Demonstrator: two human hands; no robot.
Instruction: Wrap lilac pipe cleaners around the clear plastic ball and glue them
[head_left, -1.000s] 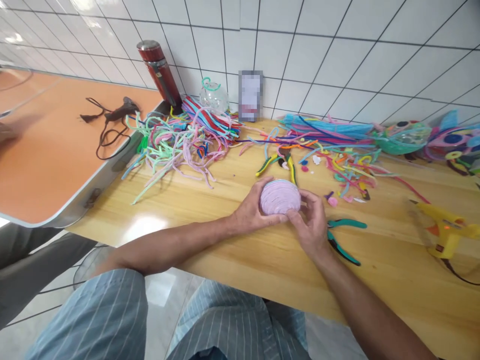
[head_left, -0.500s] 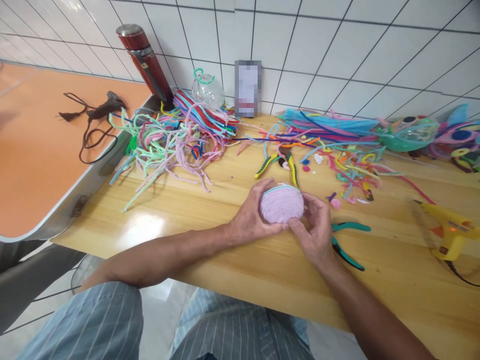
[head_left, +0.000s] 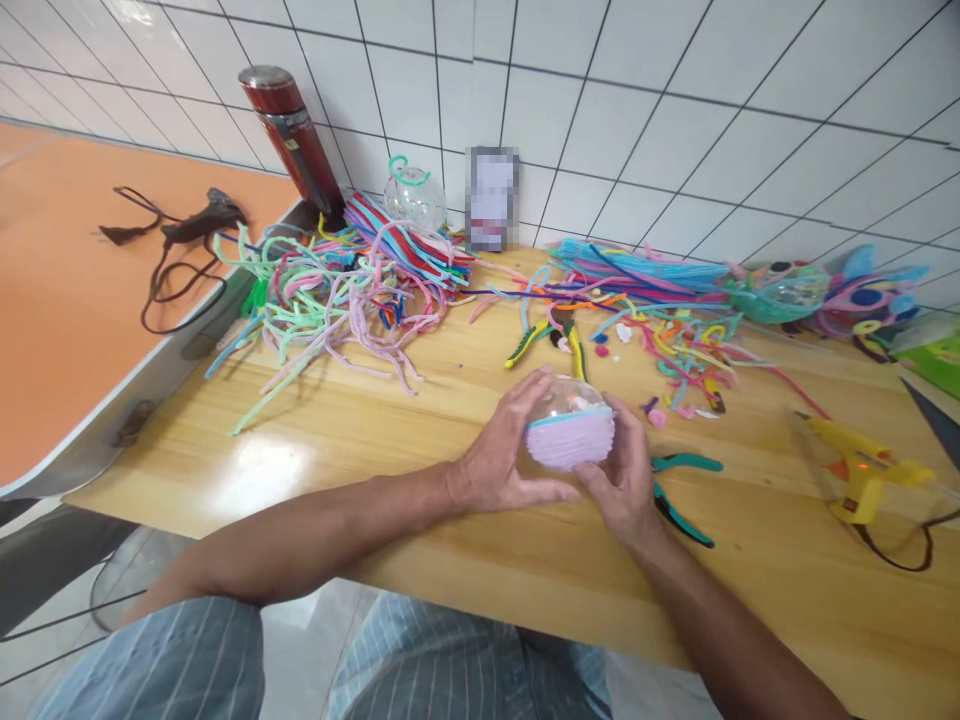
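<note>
Both my hands hold a clear plastic ball (head_left: 570,430) whose lower half is wrapped in lilac pipe cleaner, with a thin blue band at the wrap's edge. My left hand (head_left: 499,455) cups its left side, fingers curled over the clear top. My right hand (head_left: 626,470) wraps the right side, thumb against the lilac wrap. The ball is held just above the wooden table (head_left: 360,440), near its front edge. Small bits show inside the clear half.
Loose pipe cleaners (head_left: 337,290) lie in heaps at the back, with a blue bundle (head_left: 645,270). Teal pliers (head_left: 679,490) lie right of my hands, yellow-handled pliers (head_left: 555,335) behind. A yellow glue gun (head_left: 862,470), red flask (head_left: 292,135), another clear ball (head_left: 416,195) and an orange table (head_left: 67,290) surround.
The ball has been turned in my hands: earlier only the lilac wrap faced me, now the clear half is on top. The view has shifted slightly.
</note>
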